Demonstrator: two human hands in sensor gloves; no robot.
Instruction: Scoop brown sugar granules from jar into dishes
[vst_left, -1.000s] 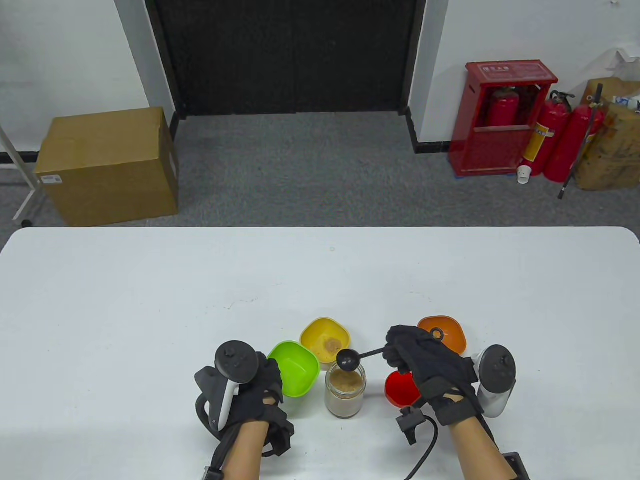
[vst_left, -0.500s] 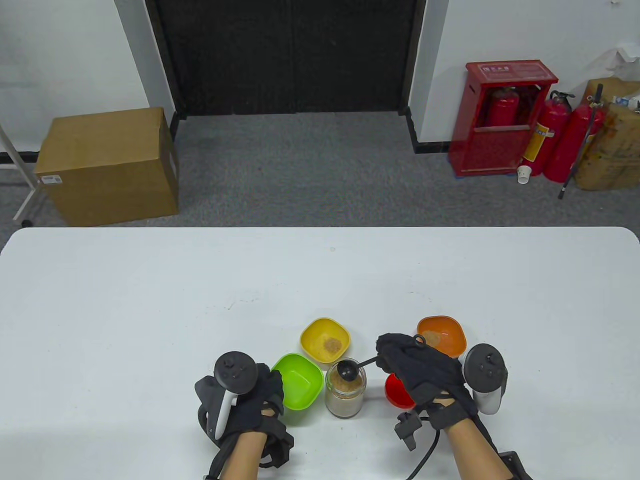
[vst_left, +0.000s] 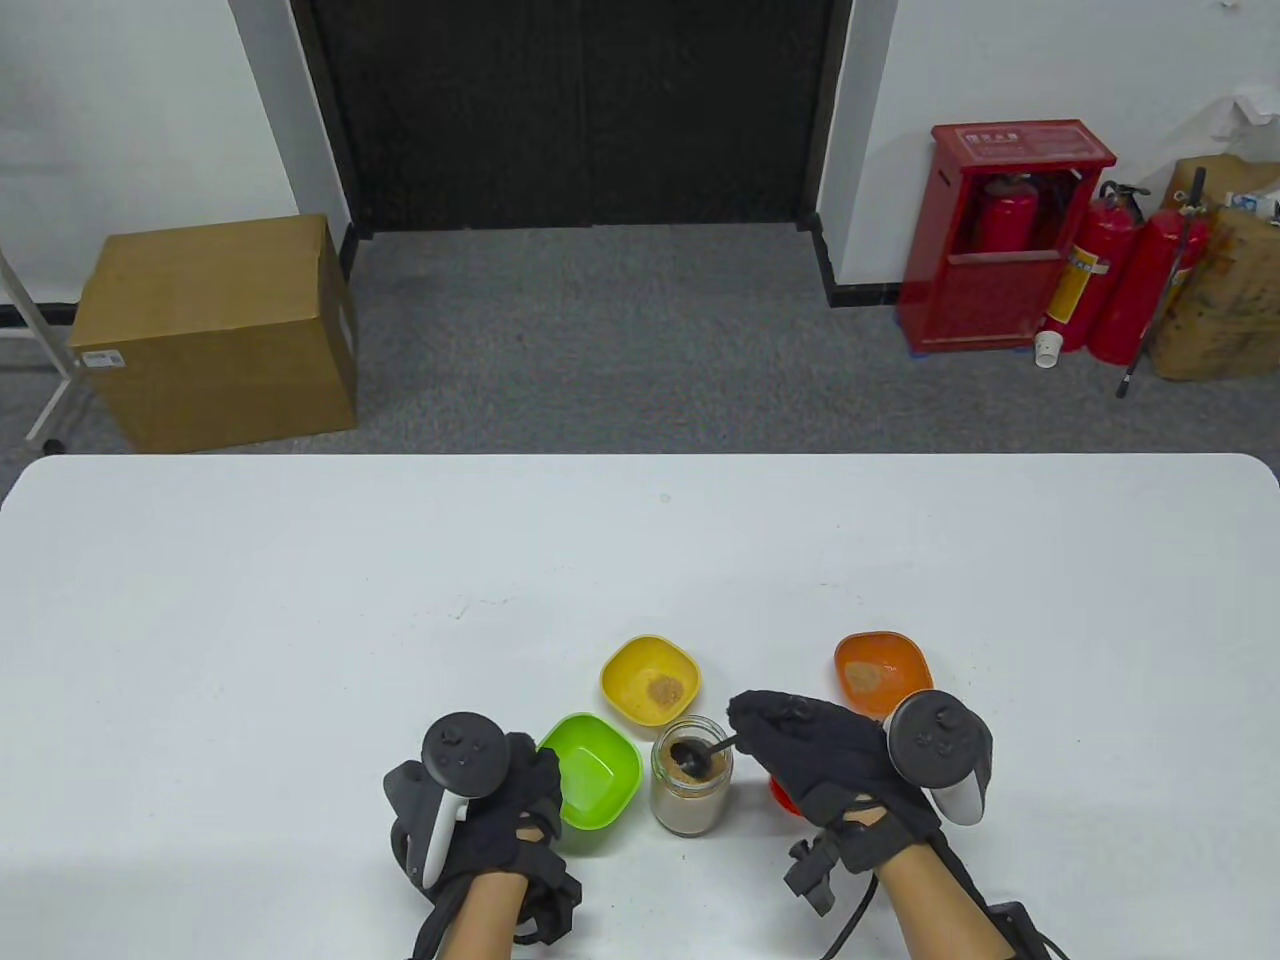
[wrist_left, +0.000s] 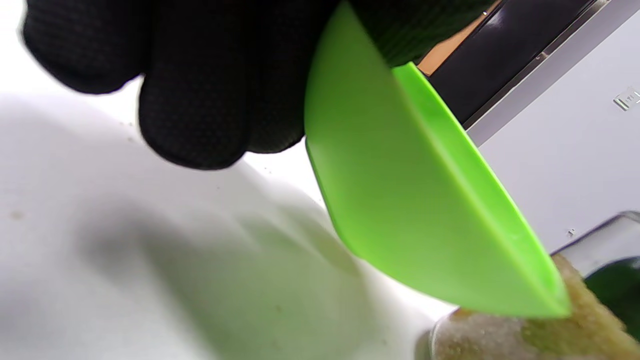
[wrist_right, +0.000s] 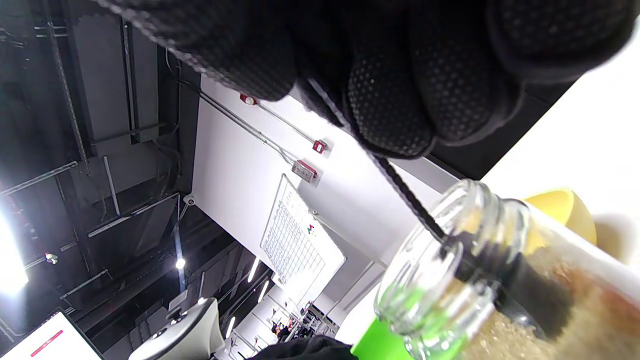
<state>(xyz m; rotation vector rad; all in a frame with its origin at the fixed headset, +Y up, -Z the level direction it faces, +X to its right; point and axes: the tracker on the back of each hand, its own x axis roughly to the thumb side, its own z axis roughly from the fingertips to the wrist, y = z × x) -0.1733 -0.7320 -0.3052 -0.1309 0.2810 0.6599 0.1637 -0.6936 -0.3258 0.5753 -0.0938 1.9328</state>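
An open glass jar (vst_left: 691, 789) of brown sugar stands near the table's front edge. My right hand (vst_left: 810, 750) grips the handle of a black measuring spoon (vst_left: 695, 755), whose bowl is down inside the jar mouth on the sugar; the right wrist view shows the spoon (wrist_right: 520, 285) in the jar (wrist_right: 450, 295). My left hand (vst_left: 510, 790) holds the near left rim of the green dish (vst_left: 592, 768), which is empty; the left wrist view shows my fingers (wrist_left: 195, 100) on the dish (wrist_left: 410, 200). The yellow dish (vst_left: 650, 680) and orange dish (vst_left: 881, 665) each hold some sugar. The red dish (vst_left: 782, 795) is mostly hidden under my right hand.
The four dishes and the jar cluster close together at the front centre of the white table (vst_left: 300, 600). Beyond the table's far edge are a cardboard box (vst_left: 215, 330) and red fire extinguishers (vst_left: 1110, 280) on the floor.
My right hand moved left and down, lowering the spoon from above the jar into the jar mouth. The left hand stayed on the green dish.
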